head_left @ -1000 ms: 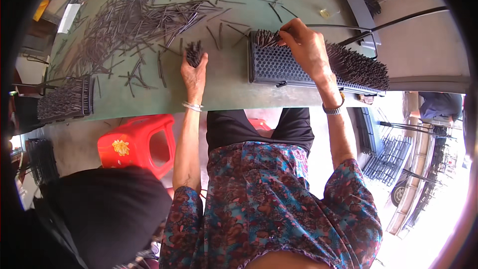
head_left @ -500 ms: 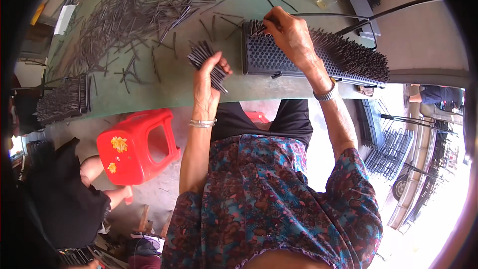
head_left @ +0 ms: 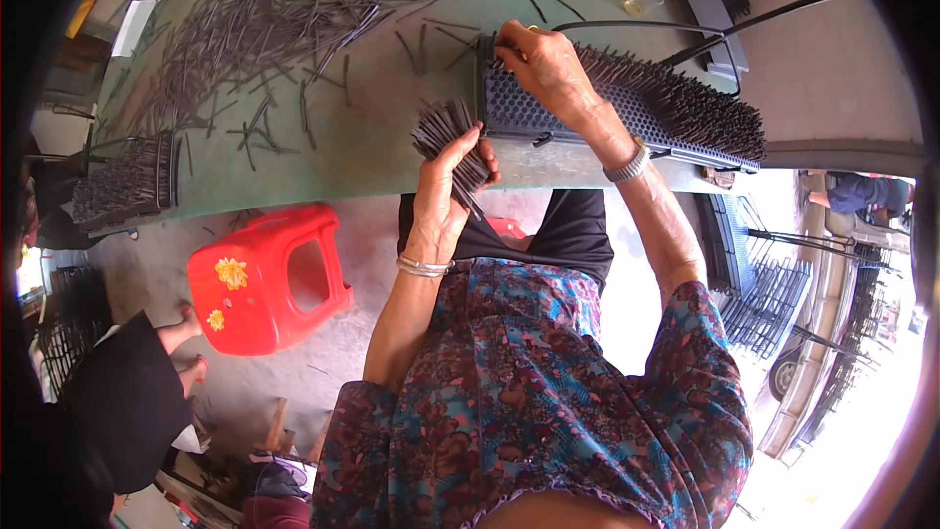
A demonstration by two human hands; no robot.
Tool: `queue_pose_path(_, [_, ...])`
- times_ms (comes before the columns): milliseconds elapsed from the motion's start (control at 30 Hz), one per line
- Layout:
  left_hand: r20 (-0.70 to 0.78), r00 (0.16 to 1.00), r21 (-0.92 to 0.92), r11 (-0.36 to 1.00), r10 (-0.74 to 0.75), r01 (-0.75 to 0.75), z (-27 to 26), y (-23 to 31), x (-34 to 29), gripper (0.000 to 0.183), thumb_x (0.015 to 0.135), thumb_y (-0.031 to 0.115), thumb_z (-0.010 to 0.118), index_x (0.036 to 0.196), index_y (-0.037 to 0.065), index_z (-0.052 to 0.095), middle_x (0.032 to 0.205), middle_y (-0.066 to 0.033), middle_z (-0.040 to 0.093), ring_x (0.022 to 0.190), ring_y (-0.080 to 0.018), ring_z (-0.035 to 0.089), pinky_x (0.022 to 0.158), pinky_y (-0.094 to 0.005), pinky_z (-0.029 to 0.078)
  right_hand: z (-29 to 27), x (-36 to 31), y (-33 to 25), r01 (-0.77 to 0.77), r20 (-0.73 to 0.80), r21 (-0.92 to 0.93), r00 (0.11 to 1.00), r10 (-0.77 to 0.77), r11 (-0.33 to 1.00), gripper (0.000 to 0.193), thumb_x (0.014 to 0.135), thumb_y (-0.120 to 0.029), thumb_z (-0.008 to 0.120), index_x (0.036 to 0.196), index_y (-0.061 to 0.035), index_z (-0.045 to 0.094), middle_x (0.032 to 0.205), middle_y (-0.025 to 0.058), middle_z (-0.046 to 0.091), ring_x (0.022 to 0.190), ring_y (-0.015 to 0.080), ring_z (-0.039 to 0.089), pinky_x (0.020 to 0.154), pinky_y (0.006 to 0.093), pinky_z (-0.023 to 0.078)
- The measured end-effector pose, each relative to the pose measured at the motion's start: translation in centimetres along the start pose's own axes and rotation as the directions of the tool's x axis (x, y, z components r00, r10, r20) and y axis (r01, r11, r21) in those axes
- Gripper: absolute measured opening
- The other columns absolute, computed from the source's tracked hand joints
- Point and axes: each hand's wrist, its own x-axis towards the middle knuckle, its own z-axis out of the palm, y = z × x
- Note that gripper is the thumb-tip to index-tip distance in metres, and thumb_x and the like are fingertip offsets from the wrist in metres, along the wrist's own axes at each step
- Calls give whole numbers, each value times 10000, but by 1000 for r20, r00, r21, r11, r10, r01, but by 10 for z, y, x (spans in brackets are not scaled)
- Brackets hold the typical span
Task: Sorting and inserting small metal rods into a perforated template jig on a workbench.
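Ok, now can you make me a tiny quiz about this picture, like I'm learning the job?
1. True or false: the left hand holds just one stick.

2. Pick one: where does the loose heap of dark sticks lie?
A) On a red stool
B) On the green table
C) On the person's lap

3. Fill in the blank: the right hand is at the ____ (left or right) end of the long tray with holes.

Key:
1. False; it holds a whole bundle of sticks.
2. B
3. left
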Motion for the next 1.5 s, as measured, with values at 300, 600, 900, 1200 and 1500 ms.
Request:
queue_pose_path(300, [37,994,110,989,99,-102,7,-4,-8,174,896,218,657,954,61,606,742,-62,623,649,-154,603,603,-304,513,13,3,4,90,11,-205,996,-89,975,144,889,-172,635,980,-61,631,882,135,616,766,355,630,652,427,522])
queue_pose_path(600, [-3,995,92,991,101,-100,9,-4,-9,162,888,192,659,928,44,607,770,-80,637,658,-164,616,597,-309,518,7,-4,-2,-34,-128,-81,991,24,996,126,889,-172,621,971,-77,627,864,112,619,750,337,640,655,413,527])
queue_pose_path(900, [12,994,68,992,106,-106,7,-5,-12,176,890,179,656,962,25,609,776,-90,634,662,-179,615,604,-315,520,23,-13,1,-29,-128,-322,992,-13,946,144,863,-214,656,934,-96,615,873,73,622,765,290,638,700,389,509])
queue_pose_path(1200, [-19,993,129,985,114,-110,8,-5,-13,186,880,188,659,921,11,620,745,-85,633,646,-177,616,598,-305,510,28,-11,1,8,-141,-286,989,-50,958,103,874,-166,632,921,-81,597,831,85,617,755,302,622,715,391,484])
queue_pose_path(1500, [-64,993,85,992,100,-95,16,-4,-13,161,860,134,684,881,-18,638,694,-95,640,591,-177,613,543,-294,491,13,-1,-14,-4,-243,-178,969,-40,984,84,863,-128,624,889,-71,567,779,106,612,670,343,609,641,412,492])
